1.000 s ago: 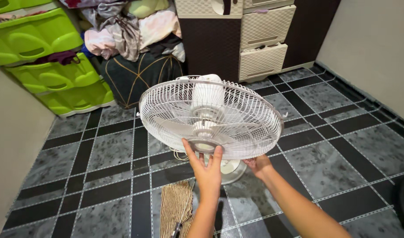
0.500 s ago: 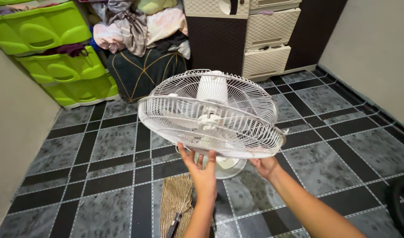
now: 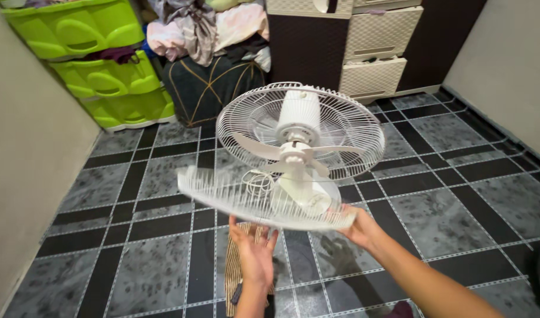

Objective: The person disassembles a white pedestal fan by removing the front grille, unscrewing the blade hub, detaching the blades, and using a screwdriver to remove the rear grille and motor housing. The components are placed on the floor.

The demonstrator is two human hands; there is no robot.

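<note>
Two bare hands hold a white wire front grille (image 3: pixel 264 203) at lower centre of the frame, lying nearly flat, its long axis running from left to right and dipping slightly rightward. It is a thin, ribbed dish, seen almost edge-on. The left hand (image 3: pixel 253 250) cups its near rim from below, fingers spread upward; the right hand (image 3: pixel 357 227) grips the right rim, fingers partly hidden beneath. Just behind stands the white fan (image 3: pixel 299 132), blades bare, rear guard facing the camera. A striped cloth (image 3: pixel 237 271) lies below, partly covered. Green drawers (image 3: pixel 99 59) sit upper left.
</note>
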